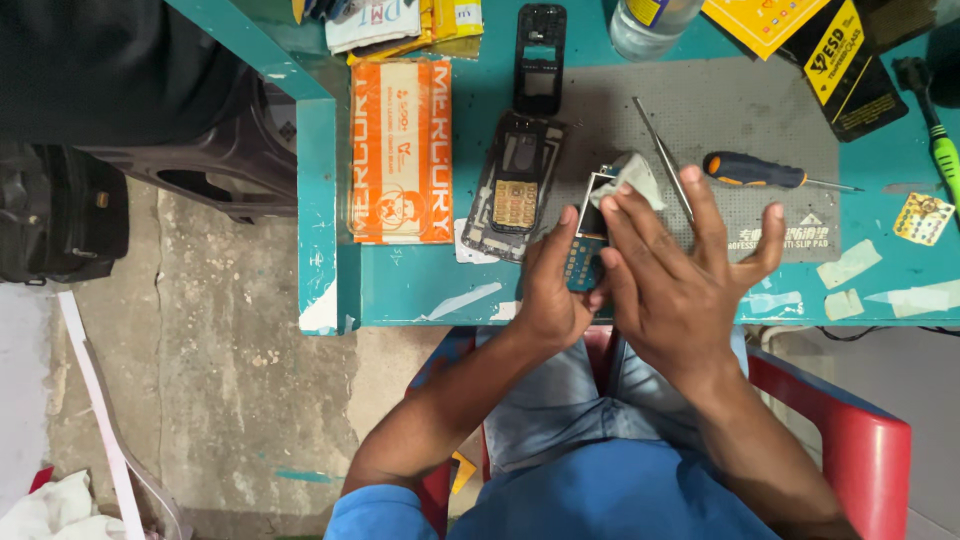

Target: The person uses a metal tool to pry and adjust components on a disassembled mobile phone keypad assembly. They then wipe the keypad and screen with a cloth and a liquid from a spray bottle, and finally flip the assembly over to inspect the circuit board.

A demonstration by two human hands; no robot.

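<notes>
My left hand grips a small phone circuit board with a blue keypad at the near edge of the teal table. My right hand presses a folded grey cloth with its fingertips against the board's upper part, its other fingers spread. The board's middle is hidden behind both hands.
A phone back shell with a gold keypad sheet lies left of the hands, a black front frame beyond it. Tweezers, an orange-black screwdriver, a grey mat, an orange packet, a bottle and a green tool are nearby.
</notes>
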